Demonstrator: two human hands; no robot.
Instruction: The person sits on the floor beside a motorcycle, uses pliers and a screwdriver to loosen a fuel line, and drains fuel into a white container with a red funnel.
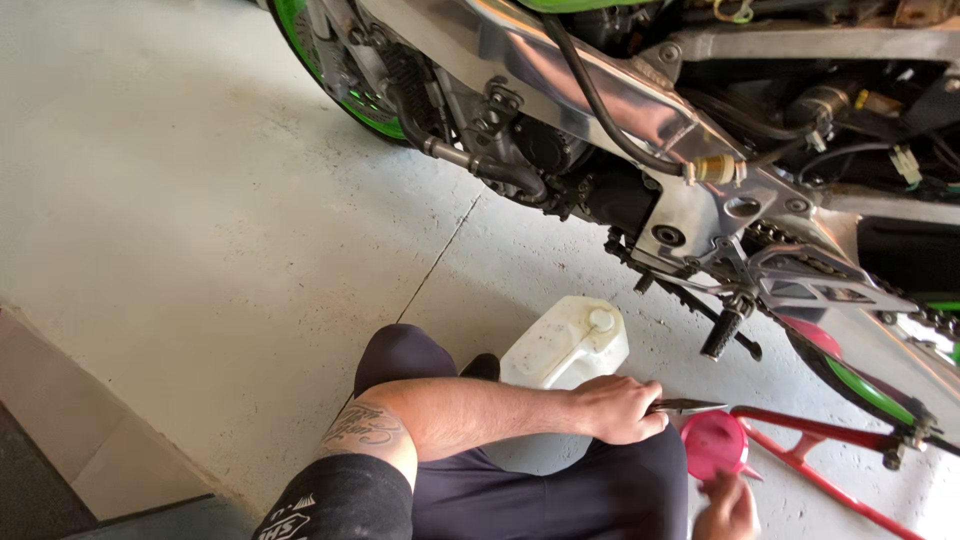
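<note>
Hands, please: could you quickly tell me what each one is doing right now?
Left hand: closed around pointed pliers.
Right hand: touching the pink funnel; grip cannot be told.

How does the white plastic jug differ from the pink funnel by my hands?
The white jug is boxy, capped and larger; the pink funnel is round, open-mouthed and smaller. The jug stands on the floor beside the knee, untouched, while the funnel is at the right hand, next to the pliers tip held by the left hand. Both look like plastic.
</note>
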